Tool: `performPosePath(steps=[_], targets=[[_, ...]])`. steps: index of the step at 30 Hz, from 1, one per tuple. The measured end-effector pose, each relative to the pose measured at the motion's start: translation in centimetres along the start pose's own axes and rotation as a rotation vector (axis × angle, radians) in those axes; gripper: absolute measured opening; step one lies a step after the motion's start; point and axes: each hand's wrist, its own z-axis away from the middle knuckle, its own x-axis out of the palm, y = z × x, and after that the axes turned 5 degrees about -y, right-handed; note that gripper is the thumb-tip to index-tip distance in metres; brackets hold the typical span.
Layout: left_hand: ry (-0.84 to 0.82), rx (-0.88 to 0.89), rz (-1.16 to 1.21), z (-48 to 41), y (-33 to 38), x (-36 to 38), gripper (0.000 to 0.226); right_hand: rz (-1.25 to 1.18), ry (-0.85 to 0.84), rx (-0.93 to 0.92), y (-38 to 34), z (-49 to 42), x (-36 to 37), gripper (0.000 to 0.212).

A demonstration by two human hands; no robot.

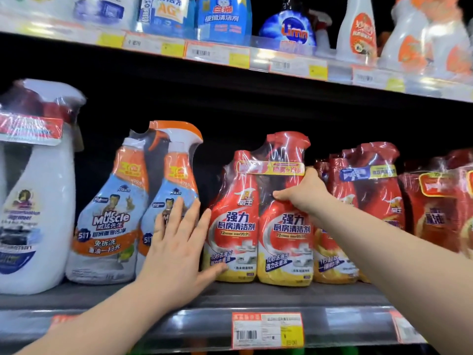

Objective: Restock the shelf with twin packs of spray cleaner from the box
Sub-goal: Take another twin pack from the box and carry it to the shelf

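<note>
A shrink-wrapped twin pack of red and yellow spray cleaner (245, 226) stands upright on the middle shelf (281, 295). My right hand (302, 190) grips the pack at the neck of its right bottle, thumb in front, fingers behind. My left hand (179, 242) lies flat with straight fingers against the left side of the pack, its thumb touching the lower left bottle and its fingers overlapping the orange and blue Mr Muscle twin pack (133, 208). No box is in view.
More red twin packs (371, 201) fill the shelf to the right. A white bottle pack (33, 188) stands at the far left. The upper shelf (294, 62) holds blue and white cleaner bottles. Price tags (267, 330) line the shelf's front edge.
</note>
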Motion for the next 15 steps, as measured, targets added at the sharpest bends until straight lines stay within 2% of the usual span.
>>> performPosePath(steps=[6, 15], targets=[[0.053, -0.002, -0.01, -0.1, -0.2, 0.7, 0.087, -0.104, 0.012, -0.1, 1.4, -2.2, 2.8, 0.072], [0.134, 0.019, -0.044, -0.2, -0.4, 1.4, 0.094, -0.137, -0.06, 0.003, 2.8, -6.2, 4.5, 0.069]])
